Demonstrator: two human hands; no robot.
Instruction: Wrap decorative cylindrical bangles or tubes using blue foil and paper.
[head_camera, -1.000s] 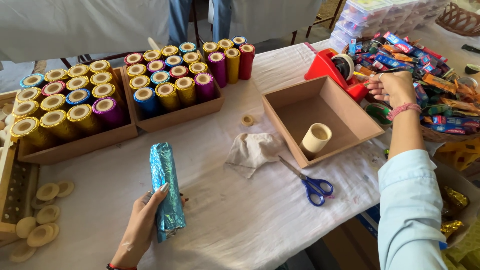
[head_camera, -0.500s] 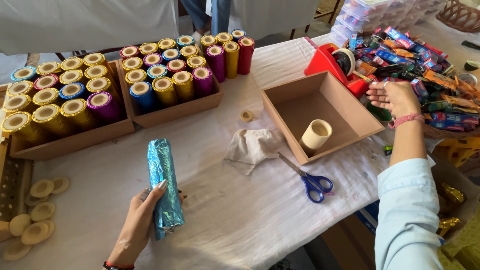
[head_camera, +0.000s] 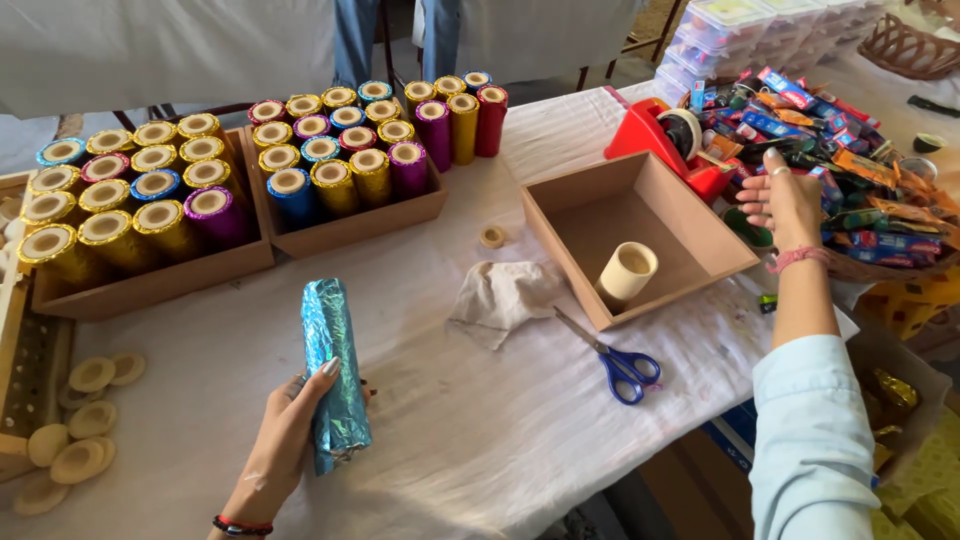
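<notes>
Gripping a blue foil tube (head_camera: 333, 385) on the table (head_camera: 480, 430), left hand (head_camera: 285, 440); right hand (head_camera: 785, 200) hovers open, empty, near the tape dispenser (head_camera: 665, 140).

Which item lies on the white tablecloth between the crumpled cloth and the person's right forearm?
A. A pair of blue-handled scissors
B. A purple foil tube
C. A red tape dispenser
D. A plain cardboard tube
A. The blue-handled scissors lie flat on the tablecloth, just right of the crumpled cloth; the red tape dispenser stands behind the open box, and the plain cardboard tube stands inside that box.
</notes>
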